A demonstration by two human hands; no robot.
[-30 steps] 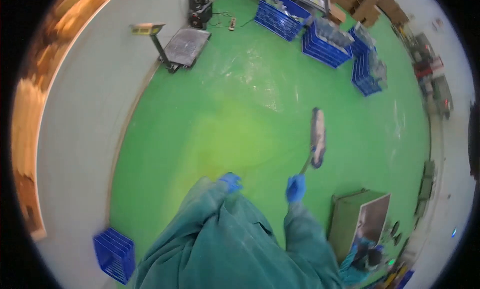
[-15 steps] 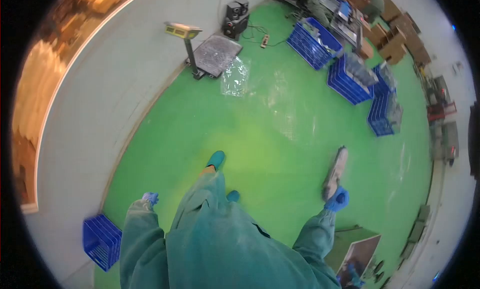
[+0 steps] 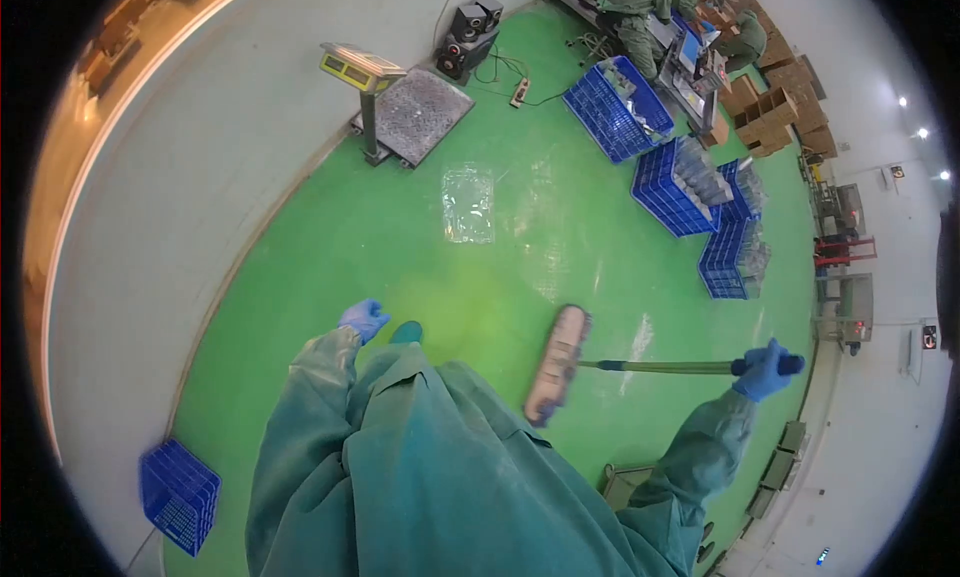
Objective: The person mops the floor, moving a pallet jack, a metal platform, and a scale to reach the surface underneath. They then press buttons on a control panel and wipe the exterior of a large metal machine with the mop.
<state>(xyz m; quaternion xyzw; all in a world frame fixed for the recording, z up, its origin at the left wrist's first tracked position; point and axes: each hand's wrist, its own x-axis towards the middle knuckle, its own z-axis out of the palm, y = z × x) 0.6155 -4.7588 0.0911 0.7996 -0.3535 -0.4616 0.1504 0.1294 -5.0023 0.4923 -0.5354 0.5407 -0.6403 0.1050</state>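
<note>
A flat mop [image 3: 558,362] lies head down on the green floor in front of me, its pale, long head slanting and its green pole running to the right. My right hand [image 3: 763,373], in a blue glove, is closed around the dark grip at the pole's end. At left, my left hand [image 3: 365,319] is also gloved in blue and hangs beside my gown, above the floor. Its fingers are curled in, and nothing shows in them. One teal shoe [image 3: 407,332] peeks out past the gown.
A clear plastic sheet [image 3: 468,207] lies on the floor ahead, near a platform scale [image 3: 425,112] and black speakers [image 3: 468,39]. Blue crates [image 3: 672,192] with bagged items stand at upper right, before co-workers at a bench. Another blue crate [image 3: 180,487] sits by the left wall.
My right hand has moved right and up with the pole, and the mop head has swung left. My left hand has come forward and to the right.
</note>
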